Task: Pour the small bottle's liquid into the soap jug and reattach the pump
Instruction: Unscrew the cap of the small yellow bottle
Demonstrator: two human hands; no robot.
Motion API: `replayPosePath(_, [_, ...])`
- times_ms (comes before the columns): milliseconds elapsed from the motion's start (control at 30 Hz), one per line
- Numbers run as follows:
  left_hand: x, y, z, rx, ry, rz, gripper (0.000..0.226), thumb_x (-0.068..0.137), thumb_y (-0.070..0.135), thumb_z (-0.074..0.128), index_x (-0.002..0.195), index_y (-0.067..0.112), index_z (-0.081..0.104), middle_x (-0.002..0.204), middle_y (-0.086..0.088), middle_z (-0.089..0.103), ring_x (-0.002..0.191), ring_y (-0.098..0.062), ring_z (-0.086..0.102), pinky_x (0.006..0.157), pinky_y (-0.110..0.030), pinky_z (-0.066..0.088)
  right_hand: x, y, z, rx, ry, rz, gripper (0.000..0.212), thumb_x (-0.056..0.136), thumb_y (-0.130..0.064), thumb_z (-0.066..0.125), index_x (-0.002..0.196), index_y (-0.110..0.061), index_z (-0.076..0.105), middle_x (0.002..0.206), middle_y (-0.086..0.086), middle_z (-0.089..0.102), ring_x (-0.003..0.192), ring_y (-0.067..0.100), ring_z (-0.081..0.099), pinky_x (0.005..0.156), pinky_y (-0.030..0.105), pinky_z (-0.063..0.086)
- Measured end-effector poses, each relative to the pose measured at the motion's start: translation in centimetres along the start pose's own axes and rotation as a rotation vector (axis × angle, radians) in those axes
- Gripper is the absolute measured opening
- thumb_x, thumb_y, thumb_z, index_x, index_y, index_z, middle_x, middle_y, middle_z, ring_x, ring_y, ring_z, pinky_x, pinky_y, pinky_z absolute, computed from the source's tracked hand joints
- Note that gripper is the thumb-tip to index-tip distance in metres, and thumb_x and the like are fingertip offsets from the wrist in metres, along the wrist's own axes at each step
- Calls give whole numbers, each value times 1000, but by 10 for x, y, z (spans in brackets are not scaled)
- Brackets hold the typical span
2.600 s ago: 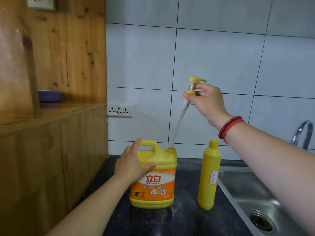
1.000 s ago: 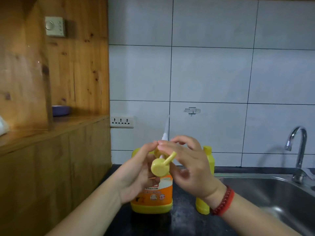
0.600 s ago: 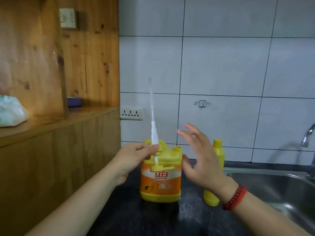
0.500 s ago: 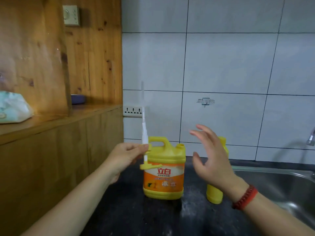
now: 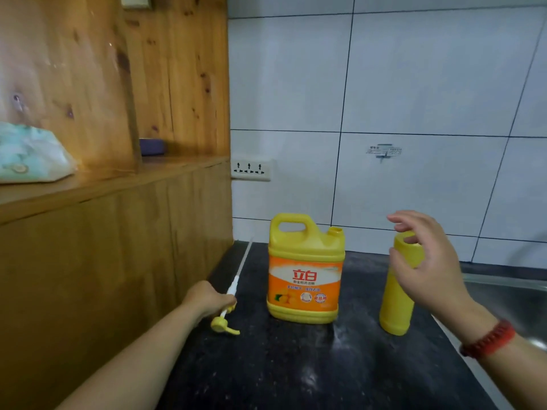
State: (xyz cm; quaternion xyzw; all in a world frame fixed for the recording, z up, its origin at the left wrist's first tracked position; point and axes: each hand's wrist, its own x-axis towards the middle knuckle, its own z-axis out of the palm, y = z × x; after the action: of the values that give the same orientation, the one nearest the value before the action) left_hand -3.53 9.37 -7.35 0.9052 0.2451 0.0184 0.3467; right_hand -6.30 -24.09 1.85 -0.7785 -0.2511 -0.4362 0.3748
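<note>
Laying the pump (image 5: 225,318) down w/ my left hand (image 5: 207,300), fingers curled round its collar, yellow head low on the surface (image 5: 296,365) near me, clear tube slanting up and back toward the wood cabinet (image 5: 118,261). Can't tell if the head is touching down yet. Best to set it flat, tube away from the jug (image 5: 305,270) so it won't roll or drip where I'll be working, then let go clean.

My right hand (image 5: 426,261) is open, fingers spread and loosely bent, just in front of the bottle's (image 5: 398,285) top, holding nothing. Looks like it's closing in for a grab. I'd take the bottle round the upper body, not the cap, since it's tall, narrow, prob. tippy. Cap seems on, so that has to come off before pouring.

Jug stands upright mid-surface, neck bare, mouth small, so the pour will need a slow tilt w/ the bottle's lip right over the hole. Left hand should go back to the jug handle to steady it.

Surface is dark speckled stone w/ a pale smear btwn jug and bottle. Sink (image 5: 503,291) edge on the right, white tiled wall behind, socket strip (image 5: 250,170) by the cabinet. Shelf (image 5: 103,179) above holds a pale bag (image 5: 32,155) and a small dark dish (image 5: 152,147).
</note>
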Motion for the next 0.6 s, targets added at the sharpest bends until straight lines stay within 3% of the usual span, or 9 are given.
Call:
replayPosePath(67, [7, -2, 7, 51, 8, -3, 32, 66, 40, 69, 62, 13, 54, 63, 0, 53, 59, -15, 51, 43, -24, 33, -1, 2, -2, -1, -1, 10, 43, 71, 2, 52, 110, -15, 56, 109, -2, 48, 90, 8, 46, 75, 14, 42])
replayPosePath(133, [13, -3, 14, 95, 9, 1, 32, 66, 41, 69, 62, 13, 53, 64, 0, 54, 60, -14, 52, 43, -24, 35, -1, 6, -7, -12, 1, 28, 43, 72, 5, 53, 109, -16, 56, 107, -3, 48, 88, 4, 45, 73, 11, 40])
replayPosePath(233, [18, -4, 20, 154, 13, -4, 35, 68, 42, 69, 66, 12, 51, 67, 0, 53, 65, -16, 53, 47, -25, 38, 2, 15, -16, -40, 18, 71, 47, 72, 15, 55, 111, -11, 57, 107, -4, 48, 88, 10, 49, 68, 14, 40])
replayPosePath(367, [27, -2, 26, 193, 4, -6, 38, 70, 43, 68, 65, 12, 46, 67, 0, 49, 71, -19, 53, 58, -26, 42, 4, 27, -21, -53, 36, 95, 49, 72, 15, 54, 112, -13, 56, 107, -4, 49, 90, 0, 50, 80, 10, 40])
replayPosePath(600, [34, -3, 27, 232, -3, 2, 36, 74, 42, 66, 64, 13, 47, 68, -2, 51, 64, -15, 50, 48, -24, 37, -1, 41, -24, -72, 36, 136, 49, 73, 12, 55, 112, -17, 57, 104, -4, 50, 92, 16, 52, 74, 3, 39])
